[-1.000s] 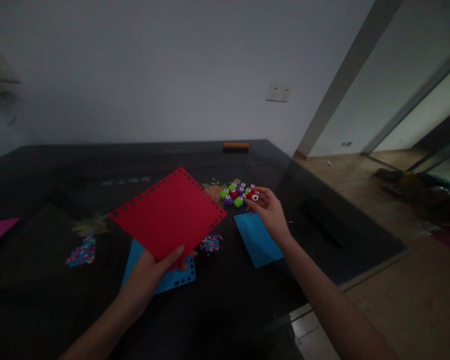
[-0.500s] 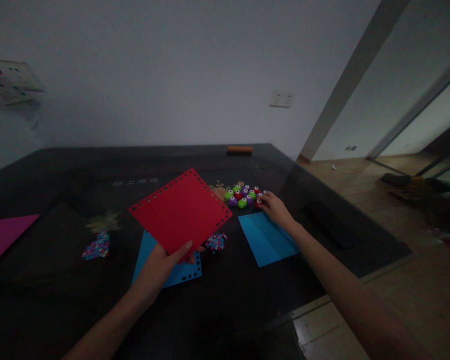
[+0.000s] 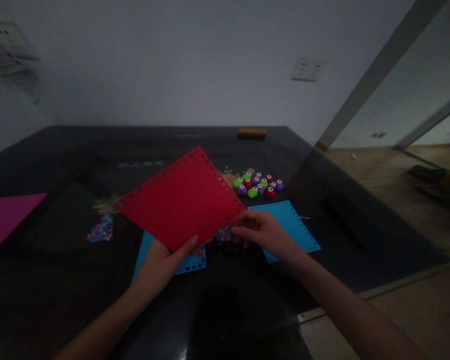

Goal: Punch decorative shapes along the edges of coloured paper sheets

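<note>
In my left hand point(image 3: 167, 257) is a red paper sheet point(image 3: 183, 200) with small punched shapes along two edges. The thumb lies on top of its near corner, with the other fingers beneath. My right hand point(image 3: 260, 230) is at the sheet's right corner, its curled fingers closed at the edge. Under my left hand, partly covered, lies a blue punched sheet point(image 3: 144, 250). A second blue sheet point(image 3: 296, 225) lies partly behind my right hand. Between them is a pile of tiny coloured paper bits point(image 3: 222, 236). Beyond stand several small craft punches point(image 3: 252, 192) in green, purple and red.
A pink sheet point(image 3: 11, 217) lies at the left on the dark table point(image 3: 247, 295). Another heap of paper bits point(image 3: 101, 229) is left of centre. An orange-brown roll point(image 3: 252, 132) lies at the back, near the wall. A dark flat object point(image 3: 345, 220) is at the right.
My right hand has left the craft punches and come back to the red sheet's right corner. The red sheet looks larger and slightly turned. The view has shifted a little.
</note>
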